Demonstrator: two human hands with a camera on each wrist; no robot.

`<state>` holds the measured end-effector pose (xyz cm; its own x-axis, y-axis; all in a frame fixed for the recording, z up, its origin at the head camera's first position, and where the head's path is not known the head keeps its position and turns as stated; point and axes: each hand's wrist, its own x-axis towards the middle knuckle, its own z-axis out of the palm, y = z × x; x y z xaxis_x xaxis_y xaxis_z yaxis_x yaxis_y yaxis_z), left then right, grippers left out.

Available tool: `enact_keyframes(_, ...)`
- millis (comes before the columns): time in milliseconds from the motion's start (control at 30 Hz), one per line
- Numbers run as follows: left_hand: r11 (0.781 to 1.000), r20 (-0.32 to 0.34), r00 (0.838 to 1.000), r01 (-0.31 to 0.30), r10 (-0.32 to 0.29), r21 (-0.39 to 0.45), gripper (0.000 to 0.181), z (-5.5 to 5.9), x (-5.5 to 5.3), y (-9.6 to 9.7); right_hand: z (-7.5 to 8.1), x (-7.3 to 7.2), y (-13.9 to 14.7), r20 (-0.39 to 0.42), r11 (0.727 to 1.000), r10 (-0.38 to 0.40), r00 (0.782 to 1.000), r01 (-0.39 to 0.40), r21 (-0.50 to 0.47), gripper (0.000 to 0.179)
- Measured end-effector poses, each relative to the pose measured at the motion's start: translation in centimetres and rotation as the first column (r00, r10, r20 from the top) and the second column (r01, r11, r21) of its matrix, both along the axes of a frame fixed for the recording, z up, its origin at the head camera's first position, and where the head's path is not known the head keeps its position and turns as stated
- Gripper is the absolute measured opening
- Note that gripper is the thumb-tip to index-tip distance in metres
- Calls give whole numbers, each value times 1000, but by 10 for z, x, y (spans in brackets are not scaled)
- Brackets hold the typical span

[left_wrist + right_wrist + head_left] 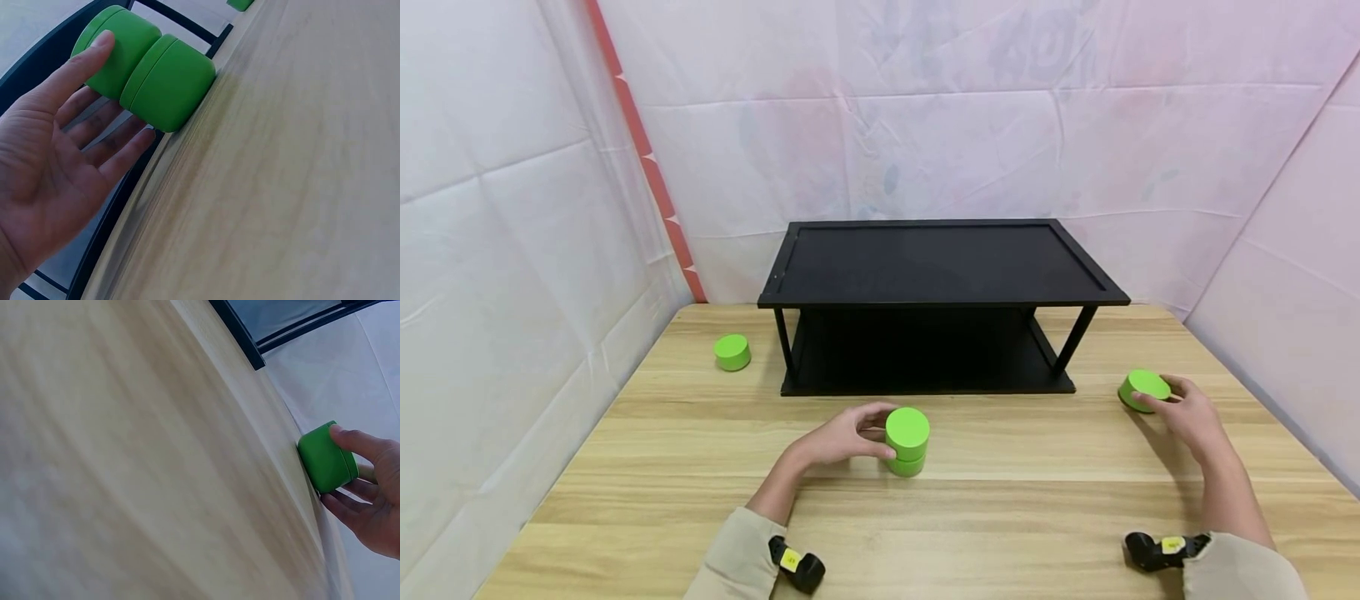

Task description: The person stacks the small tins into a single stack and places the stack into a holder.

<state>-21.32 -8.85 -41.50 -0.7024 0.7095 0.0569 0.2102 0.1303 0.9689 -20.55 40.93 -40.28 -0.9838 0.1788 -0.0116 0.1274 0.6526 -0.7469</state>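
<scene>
Two round green lidded tins stand stacked on the table in front of the shelf, an upper tin [908, 428] on a lower tin [907, 467]. My left hand [837, 439] holds the upper one from its left side. In the left wrist view the thumb lies on the upper tin [132, 47], with the fingers spread behind the stack. At the far right, my right hand [1192, 419] grips another green tin [1146, 388] between thumb and fingers. The right wrist view shows this tin [326, 459] close to the table surface, thumb on its lid end.
A black two-level shelf [936, 262] stands at the back middle of the wooden table [970, 542]. One more green tin [732, 352] sits to the left of the shelf. Pale fabric walls [925, 158] enclose the back and both sides.
</scene>
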Motion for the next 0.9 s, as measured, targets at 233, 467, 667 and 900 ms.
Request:
enact_keyframes(233, 1000, 18, 1000, 3, -3, 8, 62, 2, 0, 0, 2, 1, 2, -17, 1000, 19, 1000, -18, 25, 81)
enact_keyframes(467, 1000, -4, 1000, 13, -13, 6, 62, 3, 0, -1, 10, 5, 2, -29, 998, 30, 999, -29, 62, 79)
enact_keyframes(667, 1000, -19, 1000, 18, -19, -7, 62, 3, -1, -1, 17, 8, 3, -38, 997, 46, 998, -43, 70, 77)
enact_keyframes(900, 1000, -33, 999, 23, -23, -12, 60, 3, -1, 0, 28, 10, 0, -70, 995, 76, 995, -71, 72, 74)
